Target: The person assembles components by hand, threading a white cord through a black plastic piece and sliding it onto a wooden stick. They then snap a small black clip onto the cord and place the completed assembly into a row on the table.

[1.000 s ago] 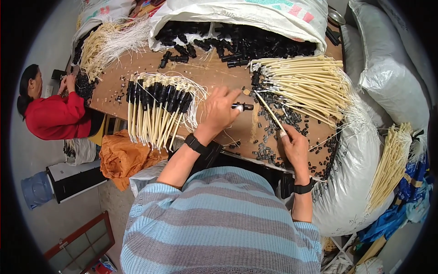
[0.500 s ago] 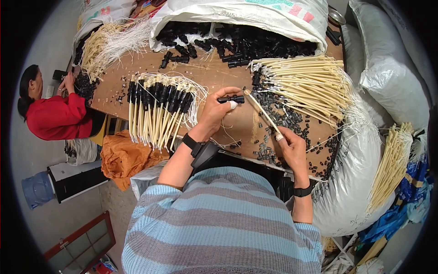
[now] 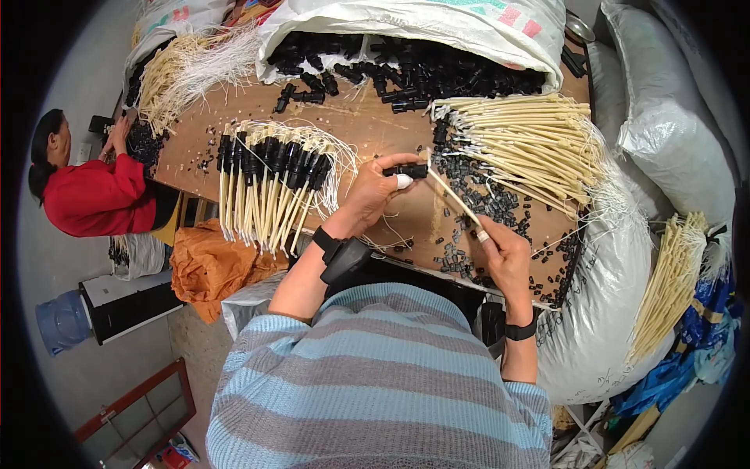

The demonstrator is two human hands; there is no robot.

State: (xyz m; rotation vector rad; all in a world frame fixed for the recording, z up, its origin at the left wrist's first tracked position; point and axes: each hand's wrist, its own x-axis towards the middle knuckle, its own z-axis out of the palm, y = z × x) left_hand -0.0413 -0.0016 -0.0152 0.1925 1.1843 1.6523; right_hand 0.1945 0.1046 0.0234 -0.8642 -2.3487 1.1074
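My left hand (image 3: 370, 195) is closed on a black plastic fitting (image 3: 408, 170), a short tube shape, held above the table. White wrapping covers one of its fingertips. In my right hand (image 3: 506, 252), also wrapped in white at a fingertip, is a thin cream-coloured tube (image 3: 455, 193), gripped near its lower end and slanting up to the left. The tube's upper end lies right beside the fitting's right end; whether it is inside I cannot tell. Left of my left hand lies a row of cream tubes with black fittings (image 3: 269, 160) and white strings on them.
Small black caps (image 3: 488, 199) are scattered over the brown table (image 3: 391, 133). Bundled cream tubes (image 3: 531, 152) lie at the right. An open white sack (image 3: 422, 19) spills black fittings at the back. Full sacks (image 3: 601, 305) crowd the right side. A person in red (image 3: 98, 195) works at the left.
My left hand has moved the black fitting slightly right, up to the cream tube's end. My right hand has shifted slightly right with the tube.
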